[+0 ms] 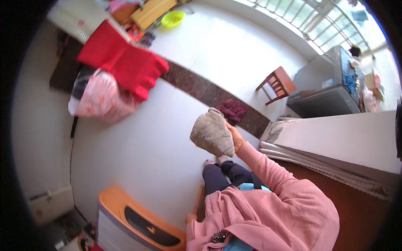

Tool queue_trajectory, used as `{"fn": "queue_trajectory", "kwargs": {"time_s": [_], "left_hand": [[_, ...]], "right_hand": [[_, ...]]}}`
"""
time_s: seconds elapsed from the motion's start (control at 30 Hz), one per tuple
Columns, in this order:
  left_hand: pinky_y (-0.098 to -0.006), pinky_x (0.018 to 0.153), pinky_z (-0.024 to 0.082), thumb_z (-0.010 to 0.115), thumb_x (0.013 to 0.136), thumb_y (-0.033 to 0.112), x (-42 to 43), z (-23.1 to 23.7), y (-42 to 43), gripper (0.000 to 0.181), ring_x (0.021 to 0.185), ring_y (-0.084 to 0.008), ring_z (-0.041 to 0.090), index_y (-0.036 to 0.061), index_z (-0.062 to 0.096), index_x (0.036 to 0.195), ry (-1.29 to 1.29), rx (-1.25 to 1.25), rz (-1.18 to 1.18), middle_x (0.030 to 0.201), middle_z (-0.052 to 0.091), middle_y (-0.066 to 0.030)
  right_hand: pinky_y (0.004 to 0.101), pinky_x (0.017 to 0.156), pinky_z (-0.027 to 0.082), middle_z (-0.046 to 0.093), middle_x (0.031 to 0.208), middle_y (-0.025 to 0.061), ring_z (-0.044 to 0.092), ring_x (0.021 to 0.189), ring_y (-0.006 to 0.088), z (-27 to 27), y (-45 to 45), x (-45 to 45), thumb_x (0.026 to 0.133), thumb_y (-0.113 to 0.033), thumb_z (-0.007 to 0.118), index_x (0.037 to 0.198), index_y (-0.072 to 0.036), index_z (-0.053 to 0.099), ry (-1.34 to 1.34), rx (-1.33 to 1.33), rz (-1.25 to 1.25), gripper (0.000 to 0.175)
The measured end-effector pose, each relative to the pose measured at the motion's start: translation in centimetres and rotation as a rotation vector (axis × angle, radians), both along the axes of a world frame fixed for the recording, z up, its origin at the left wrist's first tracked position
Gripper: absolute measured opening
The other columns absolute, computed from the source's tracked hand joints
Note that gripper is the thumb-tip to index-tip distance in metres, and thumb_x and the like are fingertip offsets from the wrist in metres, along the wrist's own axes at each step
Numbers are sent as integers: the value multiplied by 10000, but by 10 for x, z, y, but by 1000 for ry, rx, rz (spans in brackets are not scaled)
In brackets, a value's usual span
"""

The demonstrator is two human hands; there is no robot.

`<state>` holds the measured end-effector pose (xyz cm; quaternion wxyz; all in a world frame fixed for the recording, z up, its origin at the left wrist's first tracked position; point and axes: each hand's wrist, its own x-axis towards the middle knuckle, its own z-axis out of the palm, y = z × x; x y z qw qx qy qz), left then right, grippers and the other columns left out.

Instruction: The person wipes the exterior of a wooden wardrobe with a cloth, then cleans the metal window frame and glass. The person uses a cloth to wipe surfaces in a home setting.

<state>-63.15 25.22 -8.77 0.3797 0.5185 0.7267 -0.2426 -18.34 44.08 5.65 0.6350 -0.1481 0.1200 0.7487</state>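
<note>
My right hand (236, 138) holds a grey-beige, fuzzy, folded cloth (211, 133) by its right side, out over the pale floor. Most of its fingers are hidden behind the fabric. My left hand (190, 218) is low in the view, beside my pink top and against a brown wooden edge (199, 204); its fingers are too small and partly covered to read. Below the cloth are my feet and dark trousers (216, 177).
An orange-trimmed bed end or cabinet (113, 200) stands lower left. Red fabric (125, 59) and a pink plastic bag (100, 94) lie upper left. A maroon cloth (232, 111) lies on the dark floor strip. Farther off are a yellow basin (172, 19), small wooden chair (279, 83) and grey appliance (320, 84).
</note>
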Motion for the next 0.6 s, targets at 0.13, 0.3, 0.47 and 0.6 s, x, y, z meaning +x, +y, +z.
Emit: {"fn": "queue_trajectory", "kwargs": {"time_s": [0.13,0.3,0.47,0.6], "left_hand": [[-499,906,489,555,922,348,45,-11,64,416,1098,-380,594,16,607,1168,-71,-17,-44,1160,637,-214],[-460,925,486,584,934,391,128,-6,202,493,1164,-316,572,38,551,1276,-222,33,-64,1236,618,-168],[-422,944,483,613,946,433,306,82,415,588,1229,-253,549,59,494,1384,-766,25,109,1312,599,-122],[-506,1045,398,615,932,518,502,215,482,778,1425,-252,325,131,291,1525,-1452,-203,28,1554,331,-102]], "right_hand": [[472,1028,488,598,1333,142,601,1201,286,33,10,58,1057,-393,384,1361,-79,527,-172,-18,-206,459],[466,1026,489,596,1339,136,599,1202,287,64,55,149,1046,-432,401,1367,-89,526,-198,61,-284,486],[435,1033,485,582,1356,123,593,1209,269,119,96,228,1050,-462,371,1391,-89,484,-355,71,-403,518],[419,1001,509,575,1355,139,610,1182,265,135,116,275,1045,-463,387,1418,-89,453,-365,42,-414,533]]}}
